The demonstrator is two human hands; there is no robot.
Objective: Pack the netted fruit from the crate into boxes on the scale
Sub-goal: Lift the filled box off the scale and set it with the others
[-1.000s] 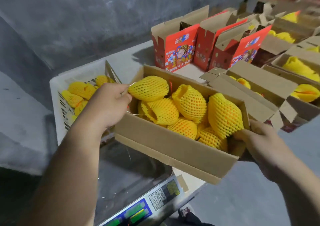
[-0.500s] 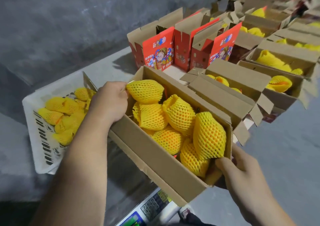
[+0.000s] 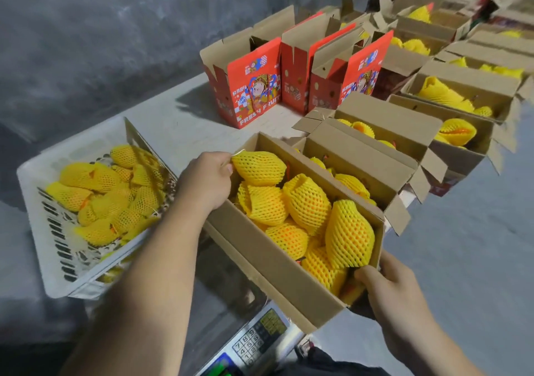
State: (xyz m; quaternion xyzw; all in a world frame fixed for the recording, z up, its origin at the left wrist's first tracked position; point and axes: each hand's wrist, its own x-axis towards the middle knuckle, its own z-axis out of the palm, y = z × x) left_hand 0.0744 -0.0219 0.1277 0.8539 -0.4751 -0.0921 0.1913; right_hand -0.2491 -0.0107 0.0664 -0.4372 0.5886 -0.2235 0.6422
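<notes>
**Full box of netted fruit held over the scale**

The open brown cardboard box (image 3: 277, 263) is packed to the brim with fruit in yellow foam netting (image 3: 306, 202), the mesh sleeves bulging and orange skin showing through the holes. It sits tilted above the steel platform of the electronic scale (image 3: 228, 286), gripped at both ends; whether its base touches the platform I cannot tell.

The left hand (image 3: 205, 182) is curled over the far end wall, fingertips pinching the tip of the topmost netted fruit (image 3: 260, 167). The right hand (image 3: 396, 292) clasps the near corner, thumb over the rim against the netting, its other fingers hidden under the box.

To the left, the white slotted plastic crate (image 3: 43, 231) holds more netted fruit in a loose heap.

Beyond, brown boxes with their flaps up (image 3: 375, 159) hold fruit that is mostly hidden. Red printed cartons (image 3: 248, 87) stand open behind them. The scale's keypad (image 3: 254, 344) is blurred, its display cut off by the bottom edge.
</notes>
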